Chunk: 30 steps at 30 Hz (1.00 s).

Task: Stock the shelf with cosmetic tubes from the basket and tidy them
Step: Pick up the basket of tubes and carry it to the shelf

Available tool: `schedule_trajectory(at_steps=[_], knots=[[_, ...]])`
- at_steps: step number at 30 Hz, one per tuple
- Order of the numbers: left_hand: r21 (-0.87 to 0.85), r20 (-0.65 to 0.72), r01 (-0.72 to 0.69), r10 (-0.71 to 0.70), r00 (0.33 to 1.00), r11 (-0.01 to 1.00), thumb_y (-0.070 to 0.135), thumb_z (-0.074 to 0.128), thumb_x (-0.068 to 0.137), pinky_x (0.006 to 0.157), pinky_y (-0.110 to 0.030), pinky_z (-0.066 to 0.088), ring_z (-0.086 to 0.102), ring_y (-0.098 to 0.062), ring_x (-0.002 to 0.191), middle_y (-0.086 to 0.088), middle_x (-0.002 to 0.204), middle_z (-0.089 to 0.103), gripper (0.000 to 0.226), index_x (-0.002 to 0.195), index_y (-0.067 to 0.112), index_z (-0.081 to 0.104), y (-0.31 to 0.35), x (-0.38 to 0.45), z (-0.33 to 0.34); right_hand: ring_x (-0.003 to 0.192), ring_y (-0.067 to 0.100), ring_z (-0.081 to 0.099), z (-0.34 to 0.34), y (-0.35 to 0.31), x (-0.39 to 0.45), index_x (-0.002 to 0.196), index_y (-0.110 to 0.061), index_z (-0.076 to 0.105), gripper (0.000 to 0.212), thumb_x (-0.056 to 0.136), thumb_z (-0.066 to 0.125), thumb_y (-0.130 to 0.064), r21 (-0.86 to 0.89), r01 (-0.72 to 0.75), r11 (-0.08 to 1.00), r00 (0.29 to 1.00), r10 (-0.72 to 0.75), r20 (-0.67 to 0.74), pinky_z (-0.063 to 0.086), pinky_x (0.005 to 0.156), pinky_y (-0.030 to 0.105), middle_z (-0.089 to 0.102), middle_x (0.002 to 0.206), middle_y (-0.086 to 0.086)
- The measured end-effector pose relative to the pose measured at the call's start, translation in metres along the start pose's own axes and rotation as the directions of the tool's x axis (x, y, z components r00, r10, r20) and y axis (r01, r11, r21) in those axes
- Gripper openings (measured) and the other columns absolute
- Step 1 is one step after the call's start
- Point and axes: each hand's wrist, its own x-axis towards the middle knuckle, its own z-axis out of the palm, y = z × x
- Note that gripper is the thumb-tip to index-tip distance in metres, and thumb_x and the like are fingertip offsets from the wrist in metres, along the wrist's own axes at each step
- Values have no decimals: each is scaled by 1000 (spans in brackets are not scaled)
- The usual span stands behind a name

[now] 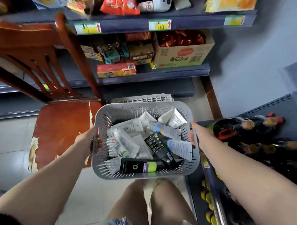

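A grey slotted plastic basket (pixel 97 168) hangs in the air in front of me, above my knees. My left hand (pixel 88 140) grips its left rim and my right hand (pixel 194 134) grips its right rim. Inside lie several cosmetic tubes, most of them white (pixel 125 142), with a black tube (pixel 158 146) across the middle and a black box with a green band (pixel 139 166) at the near side. The blue store shelf (pixel 151 76) stands straight ahead behind the basket.
A worn brown wooden chair (pixel 61 124) stands at the left, its seat touching the basket's left side. A white basket (pixel 145 99) sits behind the grey one. Boxes and a carton (pixel 180 58) fill the shelf ahead. Dark bottles (pixel 257 136) crowd a shelf at the right.
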Motion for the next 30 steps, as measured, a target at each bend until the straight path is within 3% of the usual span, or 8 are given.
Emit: schedule_trajectory(at_steps=[5, 12, 19, 23, 30], knots=[[68, -15, 20, -19, 1000, 998, 41, 58, 86, 44, -21, 41, 51, -19, 33, -4, 36, 52, 36, 65, 13, 52, 36, 44, 29, 46, 20, 48, 25, -29, 43, 55, -8, 53, 46, 79, 68, -45, 10, -51, 999, 994, 52, -95, 43, 47, 25, 55, 55, 7], [65, -58, 50, -46, 997, 997, 42, 61, 83, 45, -22, 43, 52, -18, 37, -3, 40, 55, 36, 62, 14, 54, 65, 108, 63, 50, 18, 52, 62, -69, 107, 60, -9, 56, 44, 79, 67, -47, -15, -85, 996, 987, 82, -136, 49, 57, 28, 57, 59, 5], [53, -100, 50, -45, 994, 997, 43, 61, 82, 44, -23, 42, 54, -21, 46, -6, 49, 59, 36, 63, 13, 56, 75, 165, 91, 36, 13, 46, 91, -87, 169, 57, -12, 50, 49, 83, 60, -51, -17, -74, 997, 995, 73, -67, 36, 38, 22, 50, 49, 1], [38, -126, 69, -64, 990, 997, 52, 55, 83, 39, -22, 40, 54, -19, 34, -3, 44, 58, 44, 62, 14, 55, 75, 201, 96, 51, 14, 45, 106, -90, 194, 60, -10, 48, 43, 88, 58, -41, -4, -44, 999, 997, 43, -57, 41, 53, 23, 49, 58, 2], [88, -213, 57, -37, 976, 994, 51, 64, 78, 50, -28, 47, 58, -20, 48, -7, 63, 64, 41, 69, 11, 63, 75, 235, 120, 50, 13, 42, 124, -91, 235, 62, -12, 46, 42, 89, 56, -42, -6, -57, 998, 998, 57, -33, 37, 49, 21, 48, 60, 1]])
